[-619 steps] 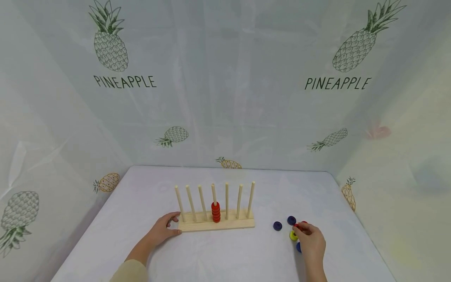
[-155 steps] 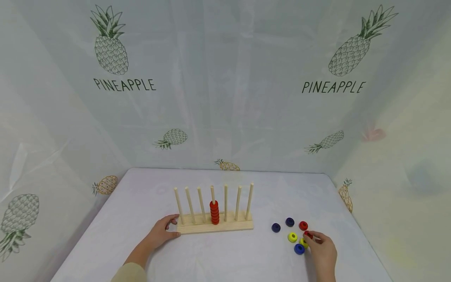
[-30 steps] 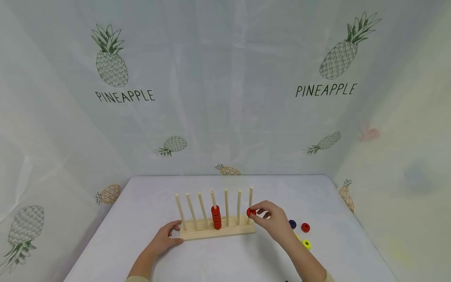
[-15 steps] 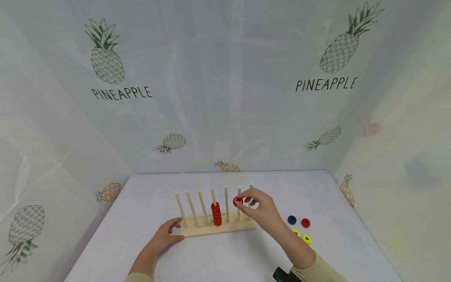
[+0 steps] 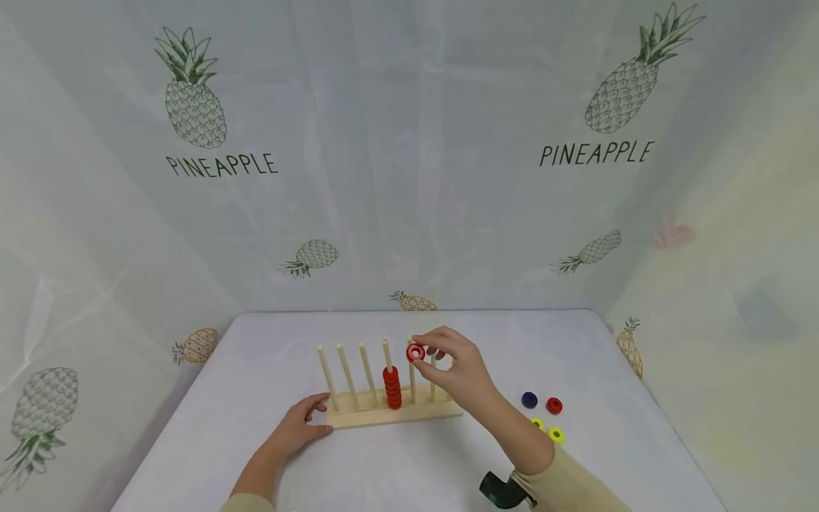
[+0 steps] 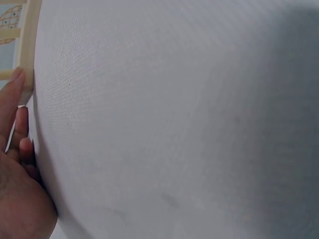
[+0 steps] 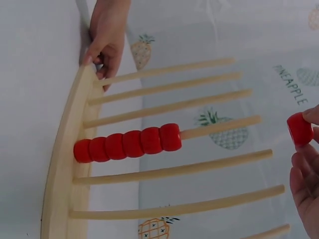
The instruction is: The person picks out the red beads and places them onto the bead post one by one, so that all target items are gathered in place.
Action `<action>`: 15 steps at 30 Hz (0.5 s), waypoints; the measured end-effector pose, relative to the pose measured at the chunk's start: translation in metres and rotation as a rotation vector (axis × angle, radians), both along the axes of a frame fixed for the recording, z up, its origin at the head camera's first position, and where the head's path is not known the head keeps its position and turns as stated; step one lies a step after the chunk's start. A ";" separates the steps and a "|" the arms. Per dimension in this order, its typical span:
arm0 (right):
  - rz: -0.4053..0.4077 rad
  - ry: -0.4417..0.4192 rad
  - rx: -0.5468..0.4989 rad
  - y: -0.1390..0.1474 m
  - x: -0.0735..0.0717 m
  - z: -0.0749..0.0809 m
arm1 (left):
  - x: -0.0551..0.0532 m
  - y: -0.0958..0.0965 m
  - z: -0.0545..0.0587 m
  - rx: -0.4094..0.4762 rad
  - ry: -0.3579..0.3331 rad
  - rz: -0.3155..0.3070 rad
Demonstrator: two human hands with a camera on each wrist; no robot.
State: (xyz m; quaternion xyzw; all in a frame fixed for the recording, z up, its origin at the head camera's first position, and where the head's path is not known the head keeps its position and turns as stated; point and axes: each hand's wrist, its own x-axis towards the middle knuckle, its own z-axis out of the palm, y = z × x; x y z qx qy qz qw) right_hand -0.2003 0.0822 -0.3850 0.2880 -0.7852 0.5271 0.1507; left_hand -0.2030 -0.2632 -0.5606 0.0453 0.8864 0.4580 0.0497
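Note:
A pale wooden peg rack [image 5: 416,414] with upright pegs in a row stands on the table. Several red beads are stacked [image 7: 132,144] on its middle peg. My left hand [image 5: 296,428] grips the left end of the base, thumb at the front edge and fingers farther back. Between thumb and index finger, my right hand [image 5: 459,364] pinches one red bead [image 7: 300,131], its hole facing the head camera. In the right wrist view this bead is beyond the tip of the stacked peg, apart from it. The right hand hides parts of the rightmost pegs in the head view.
Right of the rack lie a dark blue bead [image 5: 530,400], a red bead [image 5: 554,410] and two yellow beads [image 5: 555,439], one partly covered by my right forearm. A black device [image 5: 501,491] sits at the right wrist. Pineapple-print cloth [image 5: 409,178] surrounds the table.
Over the last second my right hand has carried the red bead leftward and up, from the rightmost peg toward the middle. Earlier it picked among the loose beads. My left hand stays on the rack.

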 end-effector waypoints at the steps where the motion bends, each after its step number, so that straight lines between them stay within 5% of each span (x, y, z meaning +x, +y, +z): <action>1: 0.007 0.014 -0.005 -0.002 -0.001 0.001 | 0.000 -0.001 0.000 -0.001 0.006 -0.005; 15: 0.060 0.190 -0.004 -0.017 -0.015 0.005 | -0.001 0.000 -0.002 -0.017 0.021 -0.005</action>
